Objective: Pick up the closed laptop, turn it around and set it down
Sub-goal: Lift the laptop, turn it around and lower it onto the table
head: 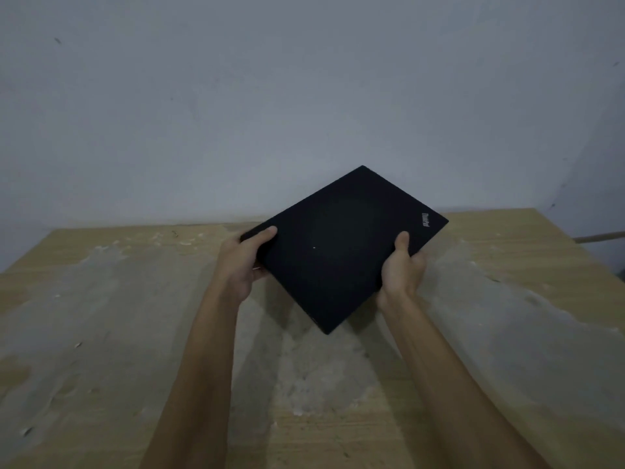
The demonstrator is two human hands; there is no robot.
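Note:
The closed black laptop is held up in the air above the table, turned diagonally so one corner points toward me and another toward the wall. A small logo sits near its right corner. My left hand grips its left edge, thumb on the lid. On the right edge my right hand holds it the same way, thumb on top and fingers underneath.
A worn wooden table with pale scuffed patches lies below the laptop. A plain grey wall stands directly behind the table's far edge. A thin stick or cable shows at the far right edge.

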